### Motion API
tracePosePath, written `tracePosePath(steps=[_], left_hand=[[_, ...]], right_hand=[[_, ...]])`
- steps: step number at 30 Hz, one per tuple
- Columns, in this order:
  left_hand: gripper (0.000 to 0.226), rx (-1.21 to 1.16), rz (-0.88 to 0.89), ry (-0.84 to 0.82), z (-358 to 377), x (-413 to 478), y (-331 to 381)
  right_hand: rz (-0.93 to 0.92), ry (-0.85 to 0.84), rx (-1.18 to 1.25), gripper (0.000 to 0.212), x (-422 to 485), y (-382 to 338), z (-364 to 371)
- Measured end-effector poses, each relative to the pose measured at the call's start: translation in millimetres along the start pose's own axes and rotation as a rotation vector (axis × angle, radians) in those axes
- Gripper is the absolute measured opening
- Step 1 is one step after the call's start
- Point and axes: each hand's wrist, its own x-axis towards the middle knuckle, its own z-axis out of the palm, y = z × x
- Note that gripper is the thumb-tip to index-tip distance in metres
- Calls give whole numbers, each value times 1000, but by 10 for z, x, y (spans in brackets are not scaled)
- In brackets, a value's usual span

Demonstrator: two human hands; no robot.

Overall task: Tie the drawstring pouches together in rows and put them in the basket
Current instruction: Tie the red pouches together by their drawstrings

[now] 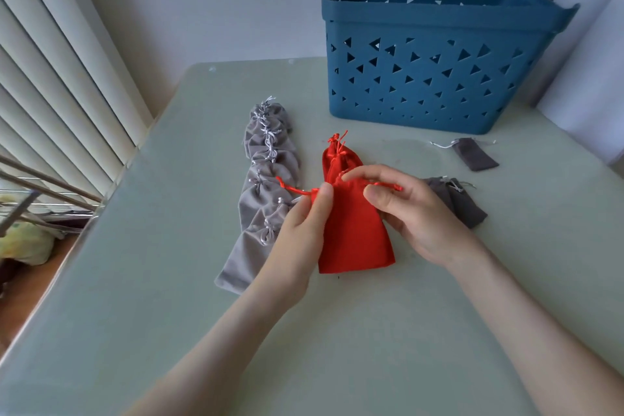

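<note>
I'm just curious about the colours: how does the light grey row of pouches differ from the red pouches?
The light grey row is a long chain of many pouches; the red pouches are few. The light grey row lies on the table; the left hand and right hand pinch the red pouches. Both are drawstring fabric.

Red pouch [354, 233]; grey pouch row [263, 186]; blue triangle-pierced basket [429, 74].

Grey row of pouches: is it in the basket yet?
Out. The grey row lies on the table, left of the blue basket.
</note>
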Motion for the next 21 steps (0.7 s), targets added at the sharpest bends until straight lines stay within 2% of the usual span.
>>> tracePosePath(steps=[4, 14, 17, 21], left_hand=[[51, -8, 45, 37, -16, 19, 14], [48, -125, 78, 48, -62, 44, 16], [52, -233, 94, 20, -107, 71, 77], [63, -307, 152, 30, -158, 88, 158]], right_hand=[[-9, 27, -23, 22, -12, 24, 35], [-47, 72, -84, 10, -5, 20, -15], [-53, 131, -124, 15, -10, -30, -92], [-86, 165, -98, 11, -31, -118, -225]])
